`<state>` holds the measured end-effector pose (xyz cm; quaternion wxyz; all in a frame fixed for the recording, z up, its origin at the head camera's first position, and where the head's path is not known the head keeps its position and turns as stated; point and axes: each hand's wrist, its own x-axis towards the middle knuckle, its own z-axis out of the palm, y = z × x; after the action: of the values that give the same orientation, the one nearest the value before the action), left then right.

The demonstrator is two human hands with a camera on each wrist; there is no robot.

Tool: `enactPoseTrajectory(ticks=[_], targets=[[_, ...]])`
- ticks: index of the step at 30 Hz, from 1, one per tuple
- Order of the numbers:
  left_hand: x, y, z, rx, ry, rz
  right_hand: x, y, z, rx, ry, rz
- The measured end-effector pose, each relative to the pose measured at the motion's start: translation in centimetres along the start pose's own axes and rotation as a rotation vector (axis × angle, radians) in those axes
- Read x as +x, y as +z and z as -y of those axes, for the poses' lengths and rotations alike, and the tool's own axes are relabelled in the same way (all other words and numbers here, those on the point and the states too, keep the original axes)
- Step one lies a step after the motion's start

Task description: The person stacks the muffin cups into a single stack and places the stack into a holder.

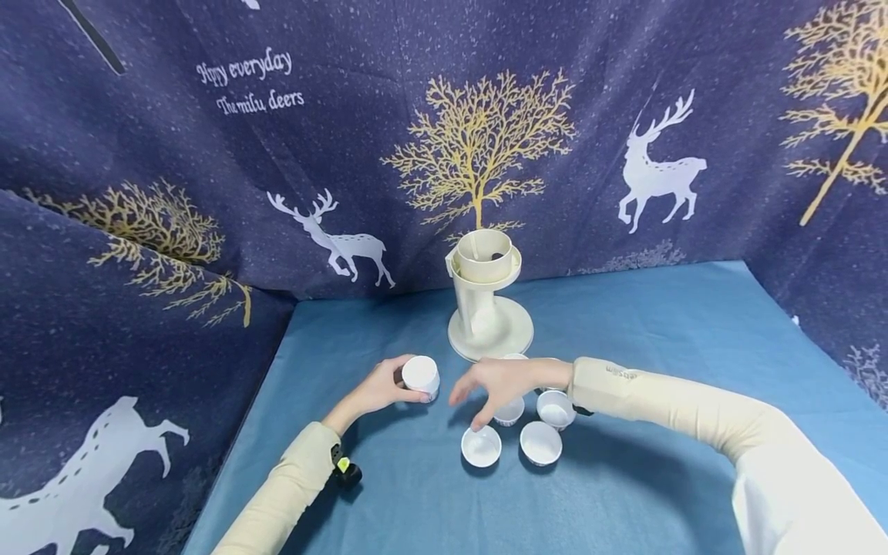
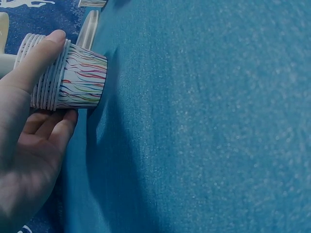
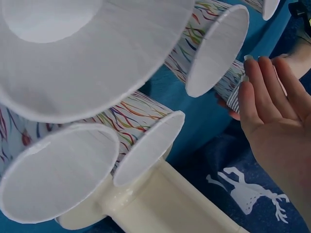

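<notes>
My left hand [image 1: 381, 387] grips a nested stack of white paper baking cups [image 2: 82, 77] patterned with wavy coloured lines. Several rims overlap in the left wrist view, where the thumb lies across them and the fingers are beneath. The stack is tipped on its side in that view, close over the blue cloth. To the right of it, my right hand [image 1: 502, 381] holds nothing, its fingers extended toward the stack. Below and around the right hand, several single baking cups [image 1: 541, 445] stand mouth up on the cloth; the right hand and wrist partly hide some of them.
A cream stand [image 1: 512, 327] with a round base and a ring-shaped top [image 1: 484, 258] is behind the cups. Blue cloth [image 1: 624, 493] covers the table. A dark curtain [image 1: 416, 46] printed with deer and trees hangs at the back and sides.
</notes>
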<state>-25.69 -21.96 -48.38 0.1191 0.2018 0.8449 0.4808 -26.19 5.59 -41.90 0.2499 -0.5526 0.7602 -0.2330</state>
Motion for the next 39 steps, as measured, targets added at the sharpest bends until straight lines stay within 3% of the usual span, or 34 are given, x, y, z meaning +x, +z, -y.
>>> enactPoseTrajectory(ticks=[20, 39], targets=[[-0.1, 0.1, -0.1, 0.046, -0.009, -0.005, -0.7, 0.9, -0.1, -0.112, 0.029, 0.147], [-0.1, 0.1, -0.1, 0.045, -0.016, -0.015, -0.8, 1.9, 0.1, -0.219, -0.033, 0.184]])
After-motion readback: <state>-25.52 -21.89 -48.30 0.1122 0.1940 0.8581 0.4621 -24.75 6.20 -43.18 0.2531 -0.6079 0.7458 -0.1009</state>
